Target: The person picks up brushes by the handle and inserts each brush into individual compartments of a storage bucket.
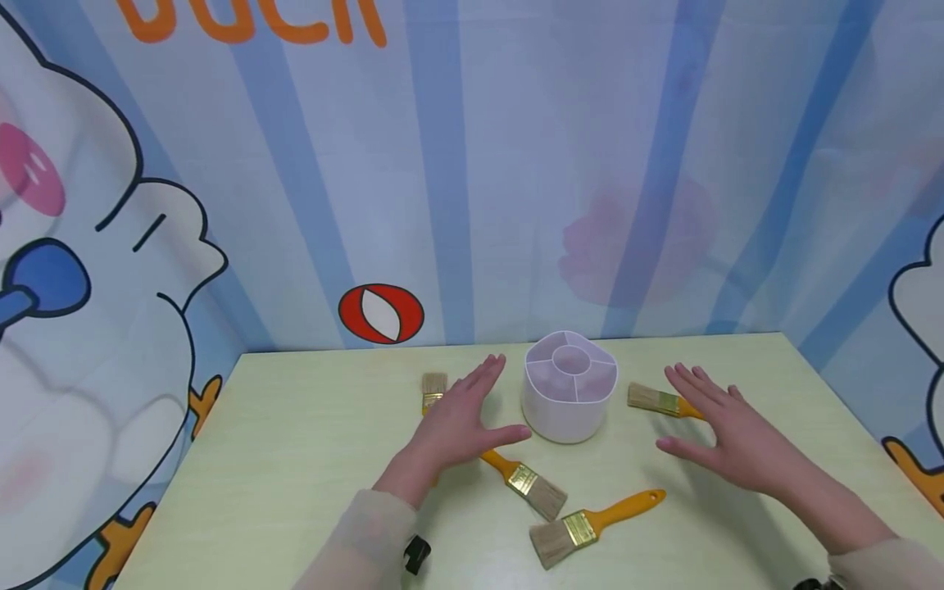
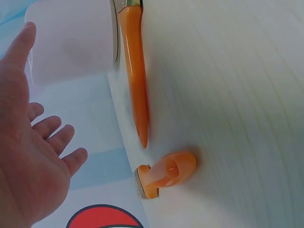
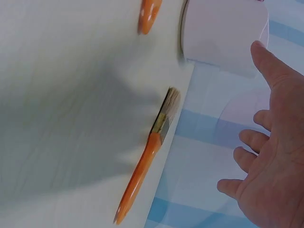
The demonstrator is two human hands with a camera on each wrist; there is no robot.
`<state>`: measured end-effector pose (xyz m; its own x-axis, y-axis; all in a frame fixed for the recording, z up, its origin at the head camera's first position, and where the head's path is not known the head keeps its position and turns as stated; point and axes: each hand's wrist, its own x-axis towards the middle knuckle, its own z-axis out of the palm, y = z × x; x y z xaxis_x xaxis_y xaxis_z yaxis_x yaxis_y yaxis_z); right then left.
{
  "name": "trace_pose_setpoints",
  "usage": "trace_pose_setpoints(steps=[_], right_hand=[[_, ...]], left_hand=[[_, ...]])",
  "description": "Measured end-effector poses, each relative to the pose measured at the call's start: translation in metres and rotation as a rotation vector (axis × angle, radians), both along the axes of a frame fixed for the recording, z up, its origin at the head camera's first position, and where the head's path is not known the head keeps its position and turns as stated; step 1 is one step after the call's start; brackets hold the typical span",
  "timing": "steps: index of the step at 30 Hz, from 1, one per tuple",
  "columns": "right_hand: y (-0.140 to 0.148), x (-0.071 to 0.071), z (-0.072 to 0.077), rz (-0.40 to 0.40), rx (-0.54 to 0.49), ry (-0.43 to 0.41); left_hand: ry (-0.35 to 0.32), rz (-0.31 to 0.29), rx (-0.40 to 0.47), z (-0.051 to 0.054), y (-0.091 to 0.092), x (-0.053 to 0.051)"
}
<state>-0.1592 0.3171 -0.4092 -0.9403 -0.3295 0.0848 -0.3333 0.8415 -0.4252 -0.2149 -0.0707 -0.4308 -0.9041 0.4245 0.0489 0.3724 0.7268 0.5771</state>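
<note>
Backdrop (image 1: 509, 164): pale blue cloth with darker blue stripes, orange lettering at the top left, a white cartoon figure at the left and a red oval shape low down.
Table (image 1: 295, 426): pale, faintly grained, its far edge against the cloth.
Holder (image 1: 564, 416): pale lilac, upright at the far side of the table, between the two hands; a round middle well with dividers running out from it.
Left hand (image 1: 460, 422): above the table, left of the holder and apart from it; fingers straight, thumb held away from them and pointing right.
Right hand (image 1: 726, 434): raised over the right side, fingers stretched out and slightly apart, thumb spread; clear of the brush beneath.
Left brush (image 1: 433, 385): left of the holder, bristles to the far side, handle largely hidden by the left hand in the head view.
Middle brush (image 1: 524, 481): nearer than the holder, bristles to the near right, handle running under the left hand.
Near brush (image 1: 590, 524): bristles left, handle right; whether it touches the middle brush, I cannot tell.
Right brush (image 1: 656, 400): right of the holder, bristles left.
</note>
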Motion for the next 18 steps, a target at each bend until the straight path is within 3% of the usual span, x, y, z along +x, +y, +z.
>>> trace_pose_setpoints(steps=[9,18], right_hand=[[-0.032,-0.017,0.009,-0.026,-0.128,-0.075],[-0.053,-0.039,-0.009,0.009,-0.310,-0.098]], left_hand=[[-0.007,-0.012,-0.006,-0.005,0.005,-0.005],[-0.025,-0.009,-0.006,-0.005,0.007,-0.005]])
